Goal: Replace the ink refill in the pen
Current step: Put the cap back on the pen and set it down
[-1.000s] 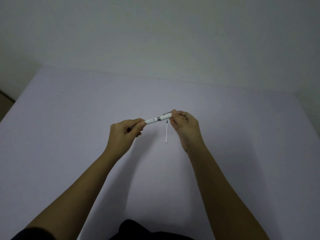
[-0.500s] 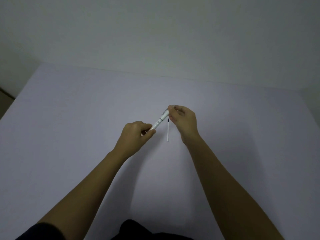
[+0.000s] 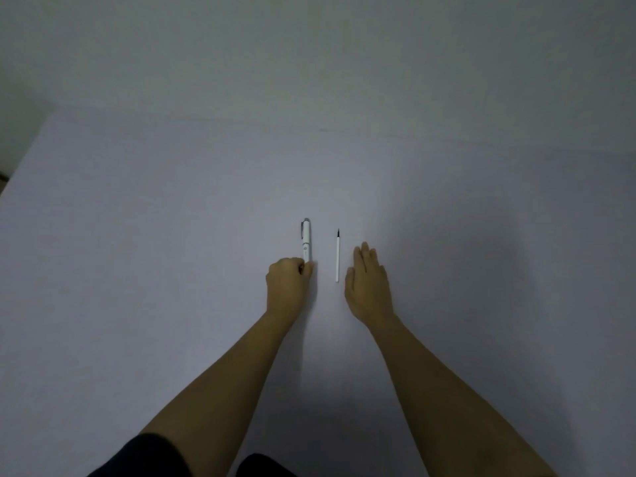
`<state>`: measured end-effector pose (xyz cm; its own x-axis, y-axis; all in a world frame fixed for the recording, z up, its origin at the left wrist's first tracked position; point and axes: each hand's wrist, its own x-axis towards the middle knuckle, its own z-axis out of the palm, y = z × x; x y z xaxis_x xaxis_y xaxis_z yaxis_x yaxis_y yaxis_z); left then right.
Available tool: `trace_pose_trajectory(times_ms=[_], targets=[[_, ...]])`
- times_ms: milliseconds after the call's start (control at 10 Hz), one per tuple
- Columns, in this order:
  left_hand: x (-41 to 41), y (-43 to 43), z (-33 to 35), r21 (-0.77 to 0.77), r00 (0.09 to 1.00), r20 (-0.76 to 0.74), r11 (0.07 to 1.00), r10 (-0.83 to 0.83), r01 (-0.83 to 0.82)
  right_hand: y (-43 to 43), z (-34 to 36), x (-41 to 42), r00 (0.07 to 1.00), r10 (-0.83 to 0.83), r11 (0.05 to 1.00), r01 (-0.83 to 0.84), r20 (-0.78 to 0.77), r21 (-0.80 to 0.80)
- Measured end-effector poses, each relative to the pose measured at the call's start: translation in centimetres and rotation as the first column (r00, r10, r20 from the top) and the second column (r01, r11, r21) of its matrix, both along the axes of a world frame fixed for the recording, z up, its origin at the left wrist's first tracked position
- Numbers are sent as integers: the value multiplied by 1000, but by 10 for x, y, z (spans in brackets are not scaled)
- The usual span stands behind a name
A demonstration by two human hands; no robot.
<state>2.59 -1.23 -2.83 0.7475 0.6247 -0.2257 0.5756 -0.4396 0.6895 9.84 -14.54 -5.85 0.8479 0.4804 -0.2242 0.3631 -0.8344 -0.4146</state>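
Observation:
A white pen (image 3: 306, 239) with a grey clip lies on the pale table (image 3: 172, 253), pointing away from me. My left hand (image 3: 288, 284) is closed around its near end. A thin white ink refill (image 3: 337, 257) with a dark tip lies parallel to the pen, a little to its right. My right hand (image 3: 368, 284) rests flat on the table just right of the refill, fingers extended, holding nothing and apart from the refill.
The table's far edge meets a plain grey wall (image 3: 309, 63). The table's left edge (image 3: 20, 166) shows at the far left. My dark clothing (image 3: 151, 456) shows at the bottom.
The pen went from held in the air between both hands to lying on the table. My right hand let go of it and lay flat beside the refill.

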Motion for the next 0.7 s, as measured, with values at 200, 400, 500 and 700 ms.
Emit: trace_pose_trajectory(times_ms=[200,400,500,700], targets=[[-3,-12,-17,127,998,39,991,-50,45,-5,-14,-6,998,50,996,-46,49,-81],[-5,-16,-20,148,995,80,988,-57,45,-5,-20,-8,994,49,995,-40,97,-95],[-4,-16,-20,105,995,100,994,-17,7,-6,-19,-6,994,63,993,-54,87,-102],[-5,-11,-12,148,998,57,989,-31,22,-7,1,-1,998,60,998,-60,34,-12]])
